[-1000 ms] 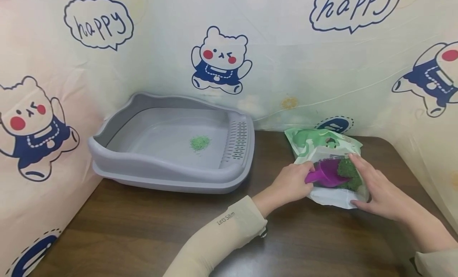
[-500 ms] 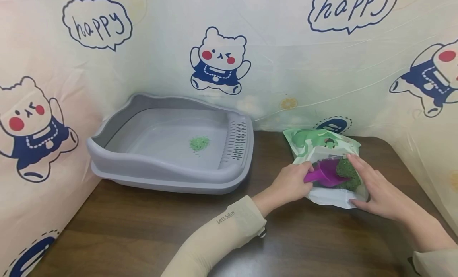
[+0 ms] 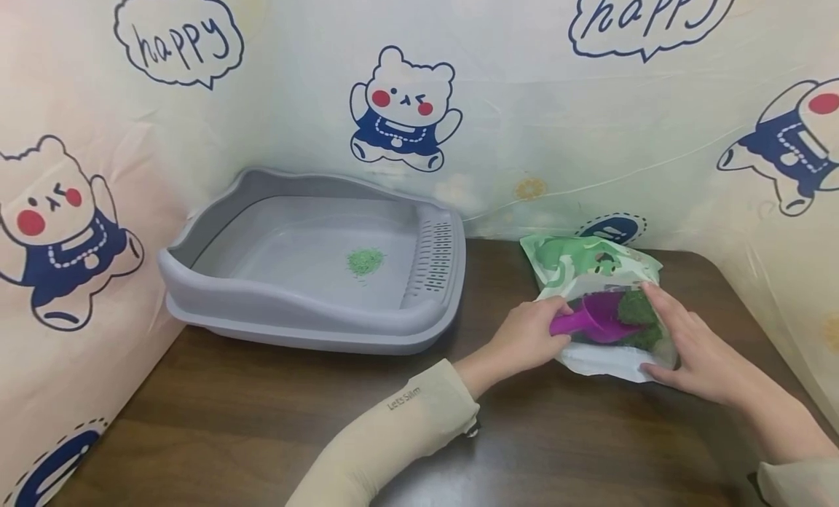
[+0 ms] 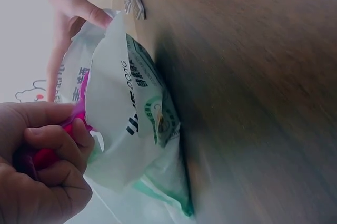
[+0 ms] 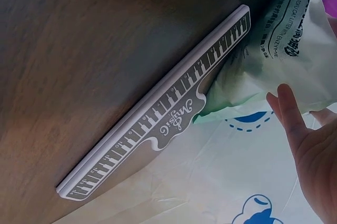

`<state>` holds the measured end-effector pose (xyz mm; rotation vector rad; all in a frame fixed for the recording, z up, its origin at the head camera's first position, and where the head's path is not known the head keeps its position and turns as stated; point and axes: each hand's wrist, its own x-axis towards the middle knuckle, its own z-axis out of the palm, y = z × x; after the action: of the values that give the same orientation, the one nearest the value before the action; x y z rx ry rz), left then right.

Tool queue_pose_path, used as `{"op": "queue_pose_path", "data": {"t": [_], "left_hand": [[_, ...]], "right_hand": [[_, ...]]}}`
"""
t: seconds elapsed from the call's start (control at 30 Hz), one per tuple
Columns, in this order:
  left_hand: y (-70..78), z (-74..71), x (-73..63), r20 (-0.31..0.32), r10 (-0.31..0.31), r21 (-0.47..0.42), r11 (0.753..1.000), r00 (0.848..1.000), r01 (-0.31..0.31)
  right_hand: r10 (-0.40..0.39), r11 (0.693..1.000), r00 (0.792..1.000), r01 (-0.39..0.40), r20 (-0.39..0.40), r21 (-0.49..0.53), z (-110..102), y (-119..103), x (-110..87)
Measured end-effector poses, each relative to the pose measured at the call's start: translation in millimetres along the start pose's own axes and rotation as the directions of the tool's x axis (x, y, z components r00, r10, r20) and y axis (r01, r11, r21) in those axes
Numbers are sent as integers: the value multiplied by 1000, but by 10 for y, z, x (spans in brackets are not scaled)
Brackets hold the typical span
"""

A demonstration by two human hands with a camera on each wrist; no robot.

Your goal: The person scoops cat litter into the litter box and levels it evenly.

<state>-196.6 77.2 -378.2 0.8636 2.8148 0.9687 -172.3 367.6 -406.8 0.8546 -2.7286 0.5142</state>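
Note:
In the head view my left hand (image 3: 527, 339) grips the handle of a purple scoop (image 3: 599, 317), with its bowl inside the mouth of an open cat litter bag (image 3: 612, 361). Dark green litter (image 3: 641, 321) lies against the scoop's bowl. My left fingers (image 4: 58, 145) curl round the handle in the left wrist view. My right hand (image 3: 708, 354) rests against the bag's right side, thumb and fingers spread. Its fingers (image 5: 291, 110) look straight on the bag in the right wrist view. The scoop's tip is hidden in the bag.
A grey litter box (image 3: 308, 332) stands on the left, with a small heap of green pellets (image 3: 365, 261) on its floor. A long piano-key-patterned strip (image 5: 163, 105) marked Music lies beside the bag. A printed cloth (image 3: 511, 114) hangs behind the wooden table (image 3: 524, 441).
My left hand and the scoop's handle have shifted slightly left, drawing the scoop back a little from the bag. My right hand stays against the bag.

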Motion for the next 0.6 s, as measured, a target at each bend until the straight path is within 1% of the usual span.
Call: {"op": "queue_pose_path", "data": {"t": [0.07, 0.27, 0.33, 0.6], "left_hand": [[-20, -17, -22, 6, -3, -12, 1000, 1000, 3], [-88, -63, -71, 7, -17, -57, 998, 1000, 17], [-117, -70, -80, 5, -15, -69, 997, 1000, 15], [-230, -100, -122, 17, 28, -152, 988, 999, -25]], "right_hand": [[-1, 1000, 1000, 1, -5, -2, 5, 6, -8], [41, 999, 999, -41, -11, 15, 7, 1, -31], [32, 999, 999, -32, -10, 19, 7, -2, -34], [8, 1000, 1000, -8, -23, 4, -9, 13, -35]]}}
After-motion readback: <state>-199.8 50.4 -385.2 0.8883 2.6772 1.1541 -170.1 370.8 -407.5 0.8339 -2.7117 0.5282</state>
